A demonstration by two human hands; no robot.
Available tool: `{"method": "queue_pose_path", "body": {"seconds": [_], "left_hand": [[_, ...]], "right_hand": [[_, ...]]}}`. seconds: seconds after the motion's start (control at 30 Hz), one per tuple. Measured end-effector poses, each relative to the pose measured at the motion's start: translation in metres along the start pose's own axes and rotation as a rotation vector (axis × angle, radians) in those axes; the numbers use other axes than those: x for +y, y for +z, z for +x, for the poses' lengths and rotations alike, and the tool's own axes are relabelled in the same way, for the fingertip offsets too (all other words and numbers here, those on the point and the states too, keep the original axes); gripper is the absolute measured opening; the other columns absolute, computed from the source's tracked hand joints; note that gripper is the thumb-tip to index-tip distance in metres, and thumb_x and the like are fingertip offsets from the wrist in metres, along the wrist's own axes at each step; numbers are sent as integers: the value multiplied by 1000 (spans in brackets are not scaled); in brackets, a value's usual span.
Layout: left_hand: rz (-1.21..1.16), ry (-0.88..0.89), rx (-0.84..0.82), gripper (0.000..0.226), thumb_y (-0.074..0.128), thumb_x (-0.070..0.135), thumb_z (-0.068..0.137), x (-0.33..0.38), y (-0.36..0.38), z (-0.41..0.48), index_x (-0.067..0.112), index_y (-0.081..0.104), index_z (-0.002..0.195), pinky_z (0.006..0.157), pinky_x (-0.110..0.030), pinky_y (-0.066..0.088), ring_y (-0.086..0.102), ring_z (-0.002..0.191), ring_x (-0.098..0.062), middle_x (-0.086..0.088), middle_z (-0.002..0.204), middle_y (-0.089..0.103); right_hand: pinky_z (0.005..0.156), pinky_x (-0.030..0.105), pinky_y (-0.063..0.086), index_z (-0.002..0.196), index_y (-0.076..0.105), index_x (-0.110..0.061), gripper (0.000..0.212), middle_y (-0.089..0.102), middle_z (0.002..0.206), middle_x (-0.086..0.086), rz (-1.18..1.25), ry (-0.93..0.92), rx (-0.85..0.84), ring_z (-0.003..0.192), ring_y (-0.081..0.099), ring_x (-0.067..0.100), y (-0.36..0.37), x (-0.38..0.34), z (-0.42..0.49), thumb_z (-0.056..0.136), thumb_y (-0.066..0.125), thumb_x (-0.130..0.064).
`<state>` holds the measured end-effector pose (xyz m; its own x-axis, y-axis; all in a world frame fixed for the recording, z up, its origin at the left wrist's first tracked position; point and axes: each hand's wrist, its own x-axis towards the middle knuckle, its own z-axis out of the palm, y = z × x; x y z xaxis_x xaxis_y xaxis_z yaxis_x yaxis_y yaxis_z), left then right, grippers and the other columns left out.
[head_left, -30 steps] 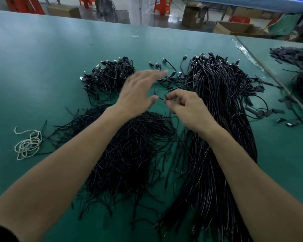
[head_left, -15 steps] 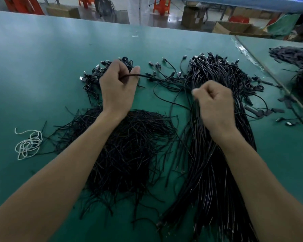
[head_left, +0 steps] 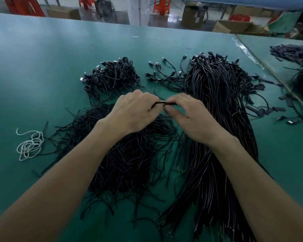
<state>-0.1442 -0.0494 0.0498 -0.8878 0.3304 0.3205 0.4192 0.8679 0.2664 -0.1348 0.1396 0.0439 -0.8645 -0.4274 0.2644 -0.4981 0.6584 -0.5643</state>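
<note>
Both hands meet over the middle of the green table [head_left: 42,67]. My left hand [head_left: 133,112] and my right hand [head_left: 189,116] each pinch one end of a short stretch of black cable [head_left: 160,103] held between them. Under my left forearm lies a pile of thin black ties [head_left: 126,154]. A long bundle of black cables [head_left: 217,119] runs under my right forearm, its plugs at the far end. A smaller heap of coiled black USB cables [head_left: 112,75] sits beyond my left hand.
A loose coil of white cord [head_left: 30,145] lies at the left. A few separate cables with plugs [head_left: 164,74] lie between the two far heaps. More black cables and parts [head_left: 294,53] sit on the adjoining table at right. Boxes and red stools stand beyond the far edge.
My hands were apart, stretching the cable between them; they have come together toward me and now hold a short length between the fingertips.
</note>
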Motion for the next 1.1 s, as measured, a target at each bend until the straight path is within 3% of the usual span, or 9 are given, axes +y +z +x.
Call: {"method": "queue_pose_path", "body": {"seconds": [0.1,0.23,0.37,0.53,0.63,0.7,0.83,0.9,1.1], "left_hand": [[-156,-37,5,42,52,49,96,-5,-2,-5,19,45,67,53,-31,34,43,52,-17,10,55,43],[-629,-159,-295,62,40,67,94,-5,-15,-14,15,50,60,47,-26,28,27,43,-11,11,48,32],[-1228,-105,-567,53,39,52,102,6,-23,-18,23,51,59,39,-18,24,21,42,-11,7,50,28],[-1905,-219,-232,50,36,39,106,15,-16,-5,14,73,85,41,-18,41,43,45,-5,8,53,46],[-1827,-281,130,44,32,30,109,9,-4,0,8,70,110,75,-25,57,71,87,-14,-2,90,73],[-1365,-261,278,37,32,24,109,4,5,-2,9,65,119,91,-27,55,69,105,-15,-2,106,72],[-778,-192,103,41,38,27,109,5,8,-10,13,74,93,61,-19,53,63,64,2,14,69,67],[-977,-292,-70,53,36,33,109,9,5,-16,15,65,68,45,-16,41,50,42,-2,10,48,55],[-1825,-319,-459,54,35,41,104,9,-9,-21,18,56,61,31,-14,29,34,31,-1,11,41,37]], "right_hand": [[60,15,39,85,63,-23,22,58,67,-23,211,24,116,63,52,2,0,2,1,103,51,-27],[54,20,33,76,61,-22,33,49,55,-21,412,213,378,52,37,2,-6,8,5,105,45,-28],[47,27,34,72,56,-21,34,48,61,-2,324,252,301,51,39,8,-2,-2,9,103,48,-33],[46,17,29,73,54,-5,37,46,58,-7,225,117,108,47,37,5,18,-31,4,105,43,-21],[40,15,27,76,61,-9,38,44,46,-11,228,148,-14,38,36,5,16,-37,1,106,44,-24],[40,15,27,80,67,-11,31,46,43,-13,248,143,-103,37,36,4,11,-38,-2,103,51,-24],[53,30,48,81,72,-19,23,64,61,-10,225,50,-49,52,55,12,0,-38,1,98,58,-27],[57,27,49,78,72,-21,21,66,66,-12,225,28,69,57,58,7,-6,-31,7,95,64,-30],[45,18,33,75,64,-17,24,48,55,-5,664,186,178,48,40,8,7,-22,10,91,65,-34]]}}
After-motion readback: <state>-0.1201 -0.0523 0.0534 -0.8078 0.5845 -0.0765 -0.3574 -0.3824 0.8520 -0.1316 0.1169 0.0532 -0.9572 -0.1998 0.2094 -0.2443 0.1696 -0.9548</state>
